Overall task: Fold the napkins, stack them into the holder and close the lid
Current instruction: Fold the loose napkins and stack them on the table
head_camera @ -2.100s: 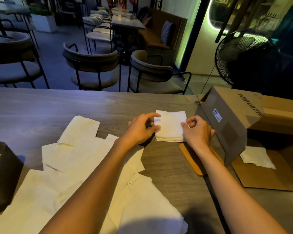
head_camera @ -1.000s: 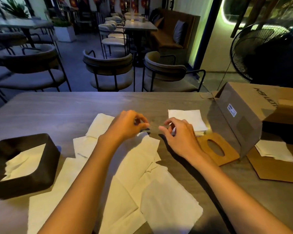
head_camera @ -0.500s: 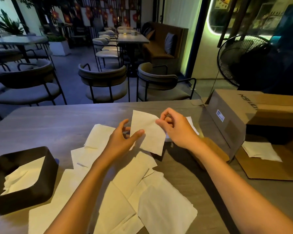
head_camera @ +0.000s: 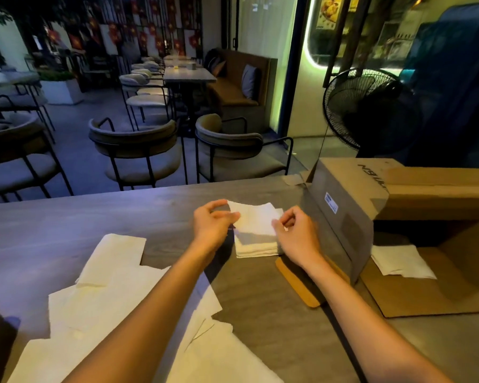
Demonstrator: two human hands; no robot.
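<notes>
Left hand (head_camera: 210,226) and right hand (head_camera: 295,236) each pinching the folded napkin (head_camera: 256,219) between them, over the stack (head_camera: 256,248).

Cardboard box (head_camera: 351,200) at right of grey table (head_camera: 67,222); black standing fan (head_camera: 371,109) behind; empty chairs (head_camera: 138,150) beyond.

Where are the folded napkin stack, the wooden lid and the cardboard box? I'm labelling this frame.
folded napkin stack (head_camera: 256,248): head view, front edge of the pile.
wooden lid (head_camera: 302,288): head view, bare near-left part, beside the right forearm.
cardboard box (head_camera: 343,211): head view, end face with the label.
</notes>
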